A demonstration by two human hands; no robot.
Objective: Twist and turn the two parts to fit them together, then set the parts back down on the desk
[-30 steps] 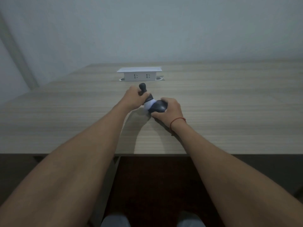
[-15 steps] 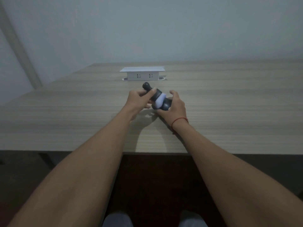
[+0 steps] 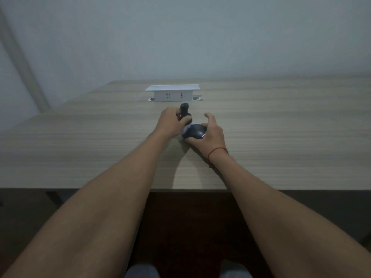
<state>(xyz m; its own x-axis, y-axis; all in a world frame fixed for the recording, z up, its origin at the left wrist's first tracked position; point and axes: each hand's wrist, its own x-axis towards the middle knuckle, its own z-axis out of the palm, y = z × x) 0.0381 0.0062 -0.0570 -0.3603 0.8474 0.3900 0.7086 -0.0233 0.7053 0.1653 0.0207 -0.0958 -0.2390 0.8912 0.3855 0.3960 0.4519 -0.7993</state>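
A small dark device (image 3: pixel 193 131) with a round navy base, a white band and a thin black neck ending in a knob lies tilted on the wooden table (image 3: pixel 281 137). My left hand (image 3: pixel 170 122) grips the black neck just below the knob. My right hand (image 3: pixel 210 133) curls round the rounded base, thumb underneath; its forefinger sticks up free. A red string circles my right wrist. White lettering shows on the base, partly hidden by my fingers.
A white pop-up socket box (image 3: pixel 173 92) with two outlets stands on the table behind the hands. A pale wall rises beyond the far edge. The table's front edge runs across the lower middle, with dark floor and my knees below.
The device has been lowered from a lifted, tilted hold back toward the table, its knob now pointing up and away. Both hands kept hold of it throughout.
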